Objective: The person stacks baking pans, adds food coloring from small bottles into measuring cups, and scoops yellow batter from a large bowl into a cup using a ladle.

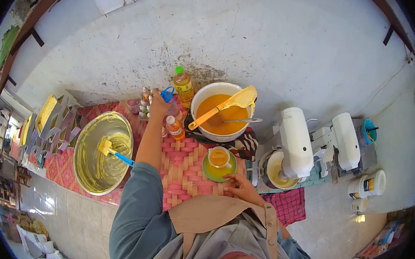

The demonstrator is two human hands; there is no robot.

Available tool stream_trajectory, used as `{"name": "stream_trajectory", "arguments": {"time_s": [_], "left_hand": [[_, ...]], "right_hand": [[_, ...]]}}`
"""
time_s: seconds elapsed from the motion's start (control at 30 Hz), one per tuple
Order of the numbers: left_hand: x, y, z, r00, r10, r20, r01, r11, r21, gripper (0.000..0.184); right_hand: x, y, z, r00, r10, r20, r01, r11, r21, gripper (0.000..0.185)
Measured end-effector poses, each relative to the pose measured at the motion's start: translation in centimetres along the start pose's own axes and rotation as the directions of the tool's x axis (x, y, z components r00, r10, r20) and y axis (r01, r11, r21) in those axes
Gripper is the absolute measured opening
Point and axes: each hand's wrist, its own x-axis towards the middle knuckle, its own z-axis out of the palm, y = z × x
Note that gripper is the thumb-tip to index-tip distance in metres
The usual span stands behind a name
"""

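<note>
My left hand (159, 107) reaches to the back of the table, between small bottles (144, 106) and a clear bottle with a blue cap (168, 95). Its fingertips are hidden, so I cannot make out a grip. My right hand (244, 189) is open, with loosely bent fingers apart, beside a green plate (226, 177). On that plate stands a cup (219, 156) of orange-yellow liquid. A white bucket (209, 91) of similar liquid holds a metal utensil (242, 120), and an orange-handled spatula (229, 107) lies across its rim.
At left, a large steel bowl (81, 168) smeared with yellow batter holds a blue-handled spatula (117, 155). Metal loaf tins (62, 123) stand beyond it. An oil bottle (184, 87) and an orange bottle (175, 128) are near the bucket. Two stand mixers (296, 144) (346, 140) stand right.
</note>
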Motion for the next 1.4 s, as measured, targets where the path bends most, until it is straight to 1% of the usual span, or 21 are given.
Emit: {"name": "stream_trajectory", "arguments": {"time_s": [0.07,0.13,0.2,0.27,0.3,0.33,0.37,0.4,0.43,0.47,0.5,0.57,0.6,0.63,0.67,0.73,0.77,0.83,0.93,1.1,1.4], "left_hand": [[-0.9,0.7,-0.7,0.973,0.012,-0.231,-0.034,0.995,-0.091,0.084],[-1.7,3.1,-2.6,0.955,-0.016,-0.297,-0.023,0.992,-0.126,0.082],[-3.8,5.4,-4.9,0.888,0.117,-0.445,-0.217,0.96,-0.18,0.082],[-7.6,9.3,-7.6,0.902,0.201,-0.382,-0.304,0.925,-0.23,0.083],[-9.5,11.0,-8.4,0.9,0.285,-0.329,-0.382,0.881,-0.281,0.083],[-11.1,12.0,-8.9,0.9,0.289,-0.325,-0.384,0.879,-0.283,0.083],[-12.7,12.8,-9.1,0.912,0.351,-0.213,-0.409,0.819,-0.403,0.086],[-14.3,13.3,-9.1,0.903,0.418,-0.102,-0.407,0.751,-0.521,0.089],[-16.0,14.0,-8.9,0.905,0.417,-0.09,-0.398,0.751,-0.527,0.089],[-17.6,14.6,-8.6,0.861,0.508,-0.001,-0.388,0.657,-0.647,0.091],[-19.0,14.9,-8.1,0.795,0.602,0.071,-0.35,0.552,-0.757,0.094],[-21.3,14.4,-6.3,0.74,0.657,0.144,-0.325,0.537,-0.778,0.095],[-22.2,14.2,-5.2,0.679,0.707,0.199,-0.313,0.524,-0.792,0.095],[-22.9,14.3,-4.3,0.666,0.73,0.156,-0.328,0.474,-0.817,0.083],[-23.5,14.7,-4.1,0.659,0.732,0.173,-0.308,0.472,-0.826,0.083],[-24.5,15.5,-4.2,0.699,0.713,0.054,-0.343,0.401,-0.849,0.041],[-24.7,15.5,-4.0,0.692,0.719,0.069,-0.328,0.399,-0.856,0.041],[-24.9,15.2,-3.6,0.59,0.775,0.228,-0.469,0.558,-0.685,0.018],[-26.3,15.7,-3.2,0.538,0.784,0.31,-0.485,0.589,-0.647,0.006],[-27.4,16.7,-2.2,0.459,0.823,0.336,-0.519,0.555,-0.65,0.007],[-27.2,16.9,-2.1,0.411,0.869,0.276,-0.667,0.493,-0.559,0.012]], "right_hand": [[-0.3,1.6,-0.4,0.986,-0.03,-0.162,0.056,0.986,0.158,0.043],[-0.7,1.2,-0.9,0.964,-0.018,-0.264,0.054,0.99,0.129,0.048],[-1.0,0.8,-1.0,0.935,0.011,-0.356,0.027,0.994,0.103,0.052],[-0.1,0.0,-0.5,0.898,-0.183,-0.401,0.28,0.94,0.198,0.057],[0.5,-0.6,-0.4,0.895,-0.182,-0.407,0.28,0.939,0.197,0.057],[1.1,-1.1,-0.2,0.818,-0.343,-0.462,0.375,0.927,-0.023,0.063],[1.7,-1.7,0.0,0.724,-0.498,-0.476,0.435,0.866,-0.245,0.069],[2.0,-2.7,0.2,0.725,-0.49,-0.483,0.427,0.871,-0.242,0.069],[2.0,-4.2,0.4,0.656,-0.591,-0.469,0.432,0.804,-0.409,0.074],[1.7,-5.3,0.3,0.588,-0.684,-0.432,0.416,0.714,-0.563,0.08],[1.3,-6.1,0.0,0.594,-0.673,-0.441,0.401,0.723,-0.563,0.08],[0.1,-7.1,-0.4,0.8,-0.537,-0.268,0.18,0.641,-0.746,0.083],[-0.9,-7.1,-0.2,0.805,-0.52,-0.286,0.157,0.652,-0.742,0.083],[-1.9,-7.2,-0.1,0.852,-0.416,-0.319,0.159,0.785,-0.598,0.083],[-2.8,-6.9,0.0,0.892,-0.307,-0.332,0.147,0.891,-0.429,0.082],[-4.0,-4.0,0.2,0.898,-0.275,-0.343,0.076,0.865,-0.496,0.08],[-4.4,-2.4,0.2,0.905,-0.264,-0.334,0.029,0.821,-0.57,0.079],[-5.0,0.1,0.1,0.912,-0.257,-0.319,0.017,0.802,-0.597,0.077],[-6.7,2.8,-0.2,0.914,-0.276,-0.299,0.016,0.758,-0.652,0.073],[-7.9,6.3,-0.5,0.873,-0.367,-0.322,0.043,0.715,-0.697,0.069],[-7.6,5.2,-0.2,0.913,-0.204,-0.355,-0.086,0.753,-0.652,0.073]]}}
